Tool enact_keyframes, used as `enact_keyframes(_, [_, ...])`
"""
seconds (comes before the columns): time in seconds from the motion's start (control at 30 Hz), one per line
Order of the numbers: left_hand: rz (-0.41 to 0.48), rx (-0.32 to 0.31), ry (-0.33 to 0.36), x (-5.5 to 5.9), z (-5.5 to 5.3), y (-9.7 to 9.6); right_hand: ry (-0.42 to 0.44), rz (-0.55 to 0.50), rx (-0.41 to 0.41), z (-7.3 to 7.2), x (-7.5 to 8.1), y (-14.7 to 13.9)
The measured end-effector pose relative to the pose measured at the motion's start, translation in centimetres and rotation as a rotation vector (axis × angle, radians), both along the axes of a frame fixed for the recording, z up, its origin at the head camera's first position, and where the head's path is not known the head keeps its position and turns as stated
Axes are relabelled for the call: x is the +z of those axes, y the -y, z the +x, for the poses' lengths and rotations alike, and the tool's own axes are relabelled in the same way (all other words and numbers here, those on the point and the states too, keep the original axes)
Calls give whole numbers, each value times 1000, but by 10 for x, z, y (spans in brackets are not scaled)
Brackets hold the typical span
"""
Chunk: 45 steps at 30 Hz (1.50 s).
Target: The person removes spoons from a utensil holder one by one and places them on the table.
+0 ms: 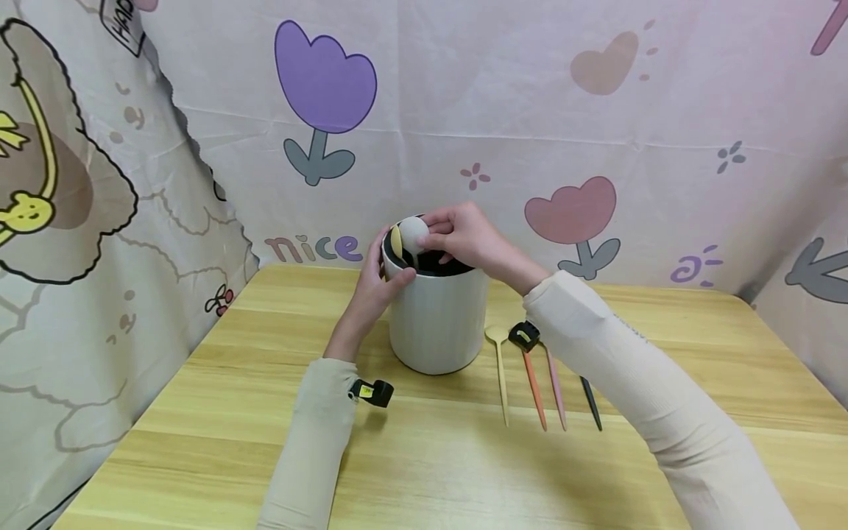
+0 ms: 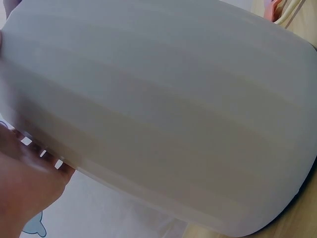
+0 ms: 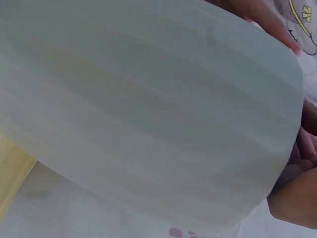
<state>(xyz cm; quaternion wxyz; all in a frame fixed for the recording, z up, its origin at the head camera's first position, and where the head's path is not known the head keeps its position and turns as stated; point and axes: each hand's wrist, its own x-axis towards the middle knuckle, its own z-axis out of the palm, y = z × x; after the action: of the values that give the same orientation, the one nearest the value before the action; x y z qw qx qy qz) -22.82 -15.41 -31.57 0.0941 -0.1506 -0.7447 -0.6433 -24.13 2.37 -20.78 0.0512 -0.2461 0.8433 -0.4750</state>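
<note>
A white ribbed canister [image 1: 437, 324] with a dark inside stands upright on the table. My left hand [image 1: 371, 287] grips its left side at the rim, thumb lying across the front. At the opening, my right hand [image 1: 467, 235] pinches the round head of a light grey spoon [image 1: 412, 232], whose lower part is hidden inside. Beside it, a yellow spoon [image 1: 396, 241] leans against the inner left wall. In the left wrist view the canister's wall [image 2: 163, 109] fills most of the picture, and the right wrist view also shows mainly that wall [image 3: 148, 114].
Right of the canister, a pale yellow spoon [image 1: 500, 368], an orange handle [image 1: 534, 390], a pink handle [image 1: 556, 386] and a dark green handle [image 1: 590, 405] lie on the wooden table [image 1: 232, 412]. My right sleeve partly covers them. A printed cloth [image 1: 437, 81] hangs behind.
</note>
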Motion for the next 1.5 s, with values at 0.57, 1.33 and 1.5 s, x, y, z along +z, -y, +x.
enact_keyframes(0.57, [9,-1,-4,-1,-1,-2,-48,-70,-27,4,16,-17])
enact_keyframes(1.33, [19,1,15,0,1,0,-140,-316,-31,32,57,-46])
enact_keyframes(1.5, [4,3,11,-1,1,-1,-171,-401,-15,40,62,-53])
